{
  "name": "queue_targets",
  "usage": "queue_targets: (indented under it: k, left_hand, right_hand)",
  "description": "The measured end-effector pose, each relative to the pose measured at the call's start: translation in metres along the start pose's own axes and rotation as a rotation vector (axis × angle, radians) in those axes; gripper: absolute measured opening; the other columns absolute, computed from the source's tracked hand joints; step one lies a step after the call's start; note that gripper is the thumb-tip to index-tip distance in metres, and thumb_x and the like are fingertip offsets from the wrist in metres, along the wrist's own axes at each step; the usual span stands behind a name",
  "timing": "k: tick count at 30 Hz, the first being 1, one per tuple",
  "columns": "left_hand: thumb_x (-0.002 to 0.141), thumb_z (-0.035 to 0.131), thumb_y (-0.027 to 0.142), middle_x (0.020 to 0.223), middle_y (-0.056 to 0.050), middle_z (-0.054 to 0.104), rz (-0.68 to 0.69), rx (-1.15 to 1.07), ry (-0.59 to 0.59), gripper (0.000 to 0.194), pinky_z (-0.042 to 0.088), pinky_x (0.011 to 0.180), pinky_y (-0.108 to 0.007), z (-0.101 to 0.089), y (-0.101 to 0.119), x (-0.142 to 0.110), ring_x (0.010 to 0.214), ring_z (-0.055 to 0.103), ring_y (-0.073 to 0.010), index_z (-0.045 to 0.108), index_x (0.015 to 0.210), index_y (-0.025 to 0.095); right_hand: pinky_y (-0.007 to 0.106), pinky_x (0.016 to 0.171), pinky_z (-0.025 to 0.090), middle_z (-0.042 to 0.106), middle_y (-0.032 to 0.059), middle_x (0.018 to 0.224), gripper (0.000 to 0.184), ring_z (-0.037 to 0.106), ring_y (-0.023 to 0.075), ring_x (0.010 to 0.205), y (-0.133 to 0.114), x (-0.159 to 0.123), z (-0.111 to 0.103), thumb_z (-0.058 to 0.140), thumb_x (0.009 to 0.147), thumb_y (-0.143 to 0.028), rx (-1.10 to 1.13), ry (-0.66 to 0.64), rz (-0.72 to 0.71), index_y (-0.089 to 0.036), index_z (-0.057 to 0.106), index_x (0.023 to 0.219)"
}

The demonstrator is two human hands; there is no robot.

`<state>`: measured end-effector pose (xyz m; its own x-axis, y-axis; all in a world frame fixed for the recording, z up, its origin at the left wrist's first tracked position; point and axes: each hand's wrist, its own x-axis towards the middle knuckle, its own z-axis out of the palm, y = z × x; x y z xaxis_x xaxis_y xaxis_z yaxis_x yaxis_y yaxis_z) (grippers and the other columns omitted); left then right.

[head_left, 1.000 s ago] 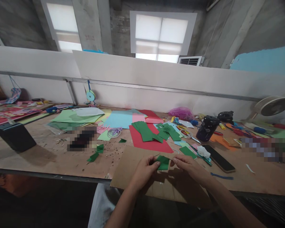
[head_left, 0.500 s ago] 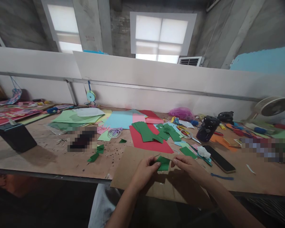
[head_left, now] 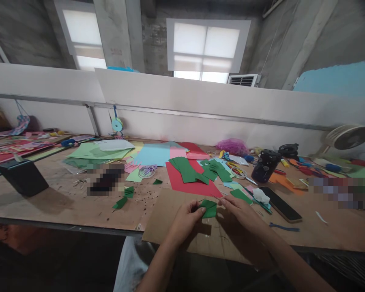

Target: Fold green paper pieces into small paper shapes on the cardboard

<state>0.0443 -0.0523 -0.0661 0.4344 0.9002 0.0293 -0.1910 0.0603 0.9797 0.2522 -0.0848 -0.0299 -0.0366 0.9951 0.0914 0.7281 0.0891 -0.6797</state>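
Between the thumb and fingers of my left hand (head_left: 187,215) is a small folded piece of green paper (head_left: 209,209), held above a brown cardboard sheet (head_left: 161,215). My right hand (head_left: 239,209) is just right of the paper, its thumb and fingers pinched together. A thin dark line shows at those fingertips, too fine to name. More green paper strips (head_left: 185,168) lie on a red sheet (head_left: 194,187) beyond my hands. Another green piece (head_left: 241,196) rests near my right hand.
A smartphone (head_left: 281,205) with a white tissue (head_left: 260,195) beside it lies to the right, before a dark tumbler (head_left: 265,166). Coloured paper sheets (head_left: 100,154) spread at the back left. A black box (head_left: 22,176) stands far left, a fan (head_left: 348,137) far right.
My right fingertips have shifted slightly up and away from the green paper's right edge. The left hand keeps its hold on the paper in nearly the same place.
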Motion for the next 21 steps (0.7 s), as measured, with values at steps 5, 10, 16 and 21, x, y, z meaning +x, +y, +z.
queue_targets:
  k: [5, 10, 16, 21]
  left_hand:
    - [0.075, 0.067, 0.037, 0.061, 0.001, 0.051, 0.009, 0.004, 0.032, 0.023, 0.031, 0.052, -0.022, 0.000, -0.003, 0.002, 0.054, 0.042, -0.0091, 0.061, 0.070, 0.015]
    - [0.076, 0.065, 0.038, 0.060, 0.003, 0.049, -0.004, -0.008, 0.066, 0.025, 0.027, 0.046, -0.019, 0.000, -0.004, 0.003, 0.049, 0.038, -0.0061, 0.061, 0.077, 0.014]
    - [0.076, 0.065, 0.043, 0.064, 0.003, 0.052, 0.005, -0.064, 0.089, 0.030, 0.029, 0.045, -0.018, 0.002, 0.000, 0.001, 0.049, 0.039, -0.0056, 0.062, 0.083, 0.014]
    - [0.073, 0.067, 0.049, 0.062, 0.003, 0.052, -0.009, -0.067, 0.079, 0.035, 0.029, 0.042, -0.017, 0.001, 0.000, 0.000, 0.046, 0.039, -0.0055, 0.061, 0.079, 0.015]
  right_hand:
    - [0.030, 0.075, 0.041, 0.067, 0.0078, 0.094, 0.032, 0.059, 0.0236, 0.090, 0.017, 0.016, 0.006, 0.041, 0.090, -0.040, -0.284, 0.130, -0.004, -0.022, 0.068, 0.096]
    - [0.037, 0.091, 0.040, 0.065, 0.0083, 0.109, 0.033, 0.056, 0.0256, 0.104, 0.006, 0.023, 0.005, 0.046, 0.088, -0.040, -0.187, 0.201, -0.119, -0.026, 0.068, 0.109]
    - [0.033, 0.076, 0.047, 0.070, 0.0046, 0.088, 0.030, 0.062, 0.0236, 0.084, -0.040, 0.012, 0.028, 0.062, 0.077, -0.049, 0.547, 0.053, 0.090, -0.023, 0.071, 0.087]
    - [0.028, 0.065, 0.044, 0.065, 0.0020, 0.074, 0.026, 0.057, 0.0176, 0.071, -0.047, 0.016, 0.045, 0.068, 0.071, -0.044, 0.693, 0.088, 0.040, -0.019, 0.068, 0.076]
